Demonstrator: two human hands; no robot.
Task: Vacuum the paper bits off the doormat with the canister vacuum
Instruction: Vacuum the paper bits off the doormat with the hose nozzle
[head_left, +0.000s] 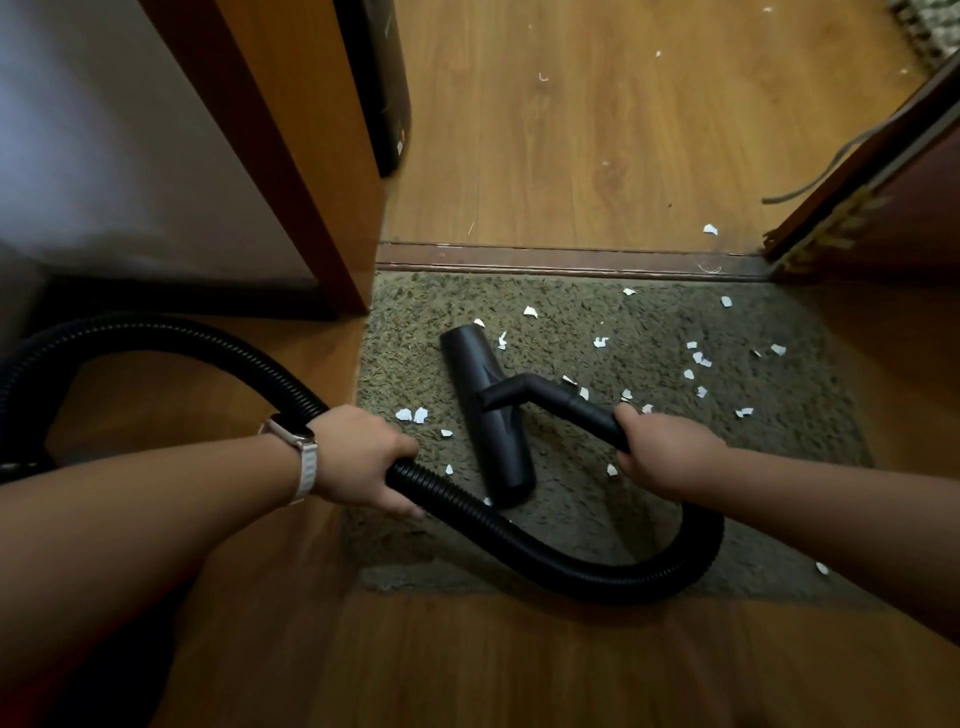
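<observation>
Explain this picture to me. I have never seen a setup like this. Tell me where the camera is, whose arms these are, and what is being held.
There is one picture, taken by a wide-angle camera worn on a person's head, looking down at their own arms. There is no robot.

The left hand, with a watch on its wrist, grips the black ribbed hose. The right hand grips the stiff tube just behind the wide floor nozzle, which rests on the grey-green doormat.

Torn white paper bits lie scattered over the mat, mostly to the right of the nozzle. A few more lie on the wooden floor beyond the threshold. The vacuum's body cannot be made out.
</observation>
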